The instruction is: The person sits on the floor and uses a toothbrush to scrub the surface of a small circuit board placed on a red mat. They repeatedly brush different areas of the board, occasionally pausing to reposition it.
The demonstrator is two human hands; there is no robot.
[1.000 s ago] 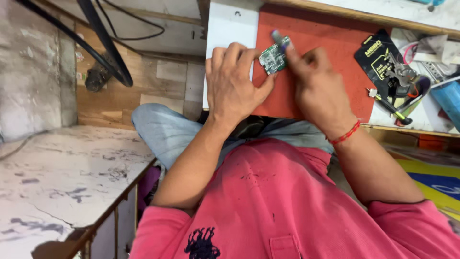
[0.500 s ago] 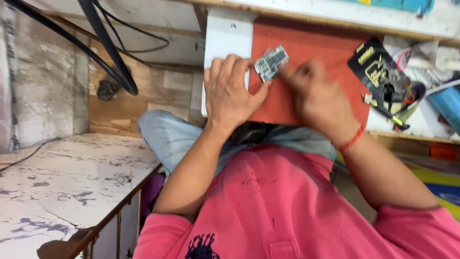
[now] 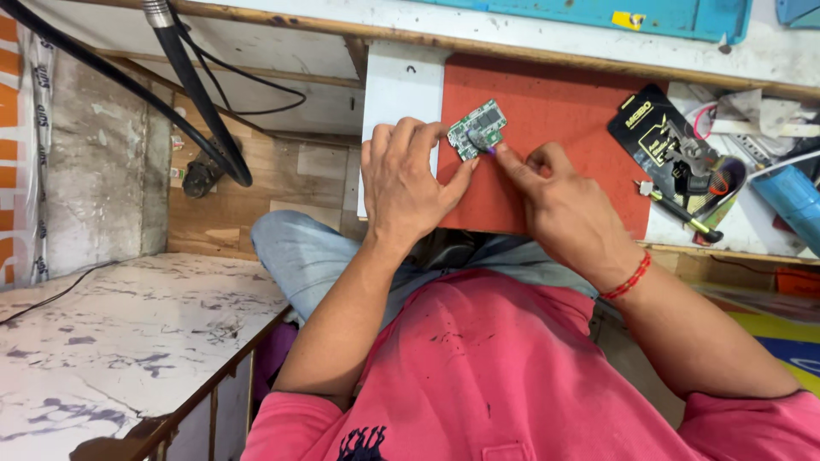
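Note:
A small green circuit board (image 3: pixel 478 126) lies on a red mat (image 3: pixel 581 145) on the workbench. My left hand (image 3: pixel 408 179) rests at the board's left edge, its fingertips and thumb pinching the board and holding it still. My right hand (image 3: pixel 559 205) comes in from the right, its fingers closed on a small purple-tipped tool (image 3: pixel 489 148) whose tip touches the board's near edge. A red thread band sits on my right wrist. My pink shirt fills the bottom of the view.
A black packet (image 3: pixel 653 128) with metal tools on it lies right of the mat, a yellow-handled screwdriver (image 3: pixel 683 215) beside it. A blue object (image 3: pixel 794 201) sits at the far right. Black cables (image 3: pixel 196 111) hang at the left; a white marbled surface (image 3: pixel 120 341) is at lower left.
My right hand has drawn the purple-tipped tool from the board's far edge down to its near edge. The board has been turned slightly. My left hand stays at the board's left edge.

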